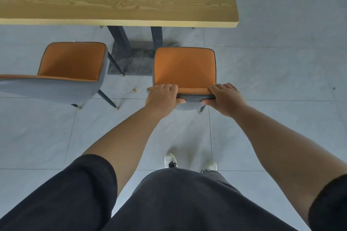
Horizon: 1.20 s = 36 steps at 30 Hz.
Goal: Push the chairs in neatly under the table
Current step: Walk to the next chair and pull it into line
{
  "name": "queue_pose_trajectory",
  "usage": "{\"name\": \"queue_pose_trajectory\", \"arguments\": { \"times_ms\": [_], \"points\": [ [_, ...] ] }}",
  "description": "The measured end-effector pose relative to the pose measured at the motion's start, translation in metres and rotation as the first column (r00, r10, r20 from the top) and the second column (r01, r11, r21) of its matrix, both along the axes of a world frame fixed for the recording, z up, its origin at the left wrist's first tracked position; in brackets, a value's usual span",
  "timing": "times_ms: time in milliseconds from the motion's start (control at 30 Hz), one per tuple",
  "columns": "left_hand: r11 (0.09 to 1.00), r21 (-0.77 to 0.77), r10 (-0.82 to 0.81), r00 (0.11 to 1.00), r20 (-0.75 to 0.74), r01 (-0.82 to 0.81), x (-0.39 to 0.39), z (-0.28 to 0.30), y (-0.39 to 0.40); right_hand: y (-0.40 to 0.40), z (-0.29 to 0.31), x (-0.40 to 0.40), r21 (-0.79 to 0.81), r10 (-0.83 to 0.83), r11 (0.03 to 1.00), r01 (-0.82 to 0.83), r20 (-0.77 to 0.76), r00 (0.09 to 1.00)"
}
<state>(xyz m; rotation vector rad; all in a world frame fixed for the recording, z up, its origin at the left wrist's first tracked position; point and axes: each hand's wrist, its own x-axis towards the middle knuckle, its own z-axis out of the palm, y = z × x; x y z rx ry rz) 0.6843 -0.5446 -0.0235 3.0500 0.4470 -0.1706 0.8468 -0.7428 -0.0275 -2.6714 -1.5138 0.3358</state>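
Note:
Two chairs with orange seats and grey backs stand in front of a wooden table (120, 22). The right chair (185, 67) is straight ahead, its seat outside the table edge. My left hand (162, 97) grips the left end of its backrest top, and my right hand (225, 99) grips the right end. The left chair (72, 60) stands apart to the left, farther from the table and slightly turned, with nobody touching it.
The table's dark legs stand on a grey stone base plate (135, 60) between the chairs. A small gold foot cap (134, 90) lies on the grey tiled floor. My white shoes (171, 160) are behind the right chair.

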Motion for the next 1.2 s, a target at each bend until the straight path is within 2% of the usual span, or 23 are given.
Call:
{"name": "queue_pose_trajectory", "arguments": {
  "times_ms": [400, 933, 1033, 1200],
  "points": [
    [1.0, 0.002, -0.031, 0.999, 0.044, 0.031, 0.021, -0.003, 0.006, 0.009, 0.006, 0.025, -0.05, -0.011, 0.999, 0.008, -0.059, 0.998],
    [0.994, -0.108, -0.019, 0.996, -0.091, 0.009, 0.024, 0.007, 0.01, 0.007, 0.011, 0.018, -0.067, -0.057, 0.996, 0.053, -0.061, 0.997],
    [0.983, -0.183, 0.013, 0.997, -0.072, -0.026, 0.028, 0.01, 0.012, -0.005, 0.014, 0.023, -0.01, -0.068, 0.998, 0.067, -0.093, 0.993],
    [0.987, -0.159, 0.003, 1.0, -0.024, -0.007, 0.065, 0.024, 0.004, -0.042, 0.023, 0.057, 0.096, -0.139, 0.985, 0.146, -0.079, 0.987]
  ]
}}
